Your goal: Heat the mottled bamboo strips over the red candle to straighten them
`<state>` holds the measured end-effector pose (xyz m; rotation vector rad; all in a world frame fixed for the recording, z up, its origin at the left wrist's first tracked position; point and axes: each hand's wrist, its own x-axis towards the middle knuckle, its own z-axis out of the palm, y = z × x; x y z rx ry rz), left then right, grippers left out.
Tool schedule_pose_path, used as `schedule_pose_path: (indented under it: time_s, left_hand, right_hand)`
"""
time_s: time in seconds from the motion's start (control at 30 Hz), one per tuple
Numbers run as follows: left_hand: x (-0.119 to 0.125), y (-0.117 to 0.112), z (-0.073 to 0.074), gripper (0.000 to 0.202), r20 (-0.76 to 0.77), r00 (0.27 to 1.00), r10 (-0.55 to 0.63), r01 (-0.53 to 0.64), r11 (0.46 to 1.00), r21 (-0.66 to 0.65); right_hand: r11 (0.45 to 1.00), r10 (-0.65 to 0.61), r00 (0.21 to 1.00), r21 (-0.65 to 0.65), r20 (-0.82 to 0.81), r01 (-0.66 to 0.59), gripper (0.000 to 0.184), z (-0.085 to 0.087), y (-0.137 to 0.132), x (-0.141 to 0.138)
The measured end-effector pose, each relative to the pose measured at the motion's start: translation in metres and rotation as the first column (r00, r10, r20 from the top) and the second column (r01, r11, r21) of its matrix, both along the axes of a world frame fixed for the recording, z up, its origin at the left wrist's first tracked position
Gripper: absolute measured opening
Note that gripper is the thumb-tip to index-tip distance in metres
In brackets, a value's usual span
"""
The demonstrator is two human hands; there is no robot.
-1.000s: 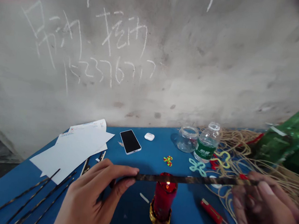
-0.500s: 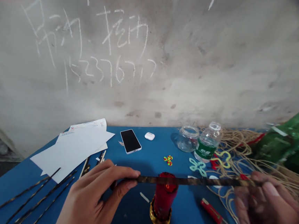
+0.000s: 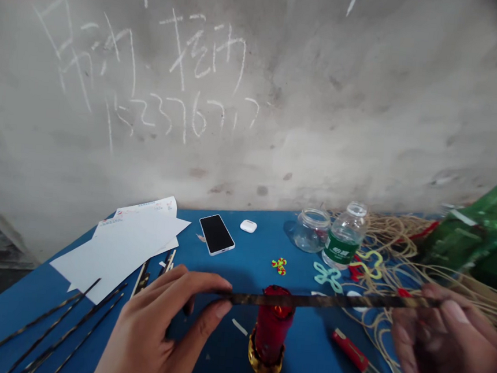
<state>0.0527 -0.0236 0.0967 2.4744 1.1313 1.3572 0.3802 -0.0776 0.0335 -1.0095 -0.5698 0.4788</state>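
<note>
My left hand [image 3: 162, 327] and my right hand [image 3: 445, 349] hold a long, dark, mottled strip [image 3: 329, 301] by its two ends, level across the view. Its middle passes directly over a red candle [image 3: 272, 322] in a gold holder, and a small orange glow shows at the candle's top just below it. The strip hides part of the candle's rim. My left fingers and thumb pinch the strip's left end. My right fingers are blurred, and they curl around the other end above loose tan twine [image 3: 392, 332].
Several similar dark strips [image 3: 66, 324] lie at the lower left of the blue table [image 3: 234, 348], near white papers [image 3: 121, 251]. Farther back are a phone [image 3: 217, 234], earbud case [image 3: 248, 226], glass jar [image 3: 311, 231], water bottle [image 3: 345, 235], and green bottle [image 3: 475, 229]. A red lighter [image 3: 349, 351] lies nearby.
The strip has tilted slightly, with its right end rising. My right hand has shifted a little to the right, and my left thumb has moved along the strip.
</note>
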Motion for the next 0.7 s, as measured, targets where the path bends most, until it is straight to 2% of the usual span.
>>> schedule_pose_path:
  time_s: [0.07,0.2,0.4,0.53,0.7]
  left_hand:
    - [0.001,0.0,0.001,0.015,0.015,1.0,0.017,-0.017,1.0,0.004]
    - [0.001,-0.001,0.006,0.01,0.014,1.0,0.021,-0.022,0.999,0.032]
    - [0.001,-0.002,0.006,0.015,0.019,1.0,-0.025,0.023,0.998,0.063]
    - [0.001,-0.002,0.004,0.02,0.053,0.998,-0.021,0.018,0.998,0.055]
    - [0.002,-0.004,0.004,0.018,0.058,0.998,-0.012,0.009,0.999,0.051]
  right_hand:
    - [1.0,-0.028,1.0,0.002,-0.013,0.028,0.028,0.001,0.0,0.0]
    - [1.0,-0.007,1.0,-0.02,0.022,0.007,0.025,0.003,-0.001,-0.001]
    - [0.997,0.027,0.999,-0.077,-0.034,-0.029,0.025,0.011,-0.006,-0.009]
    - [0.998,-0.031,0.999,-0.045,0.011,0.032,0.028,0.008,-0.002,-0.003]
    - [0.999,-0.031,0.999,-0.021,-0.031,0.03,0.031,0.005,0.001,0.003]
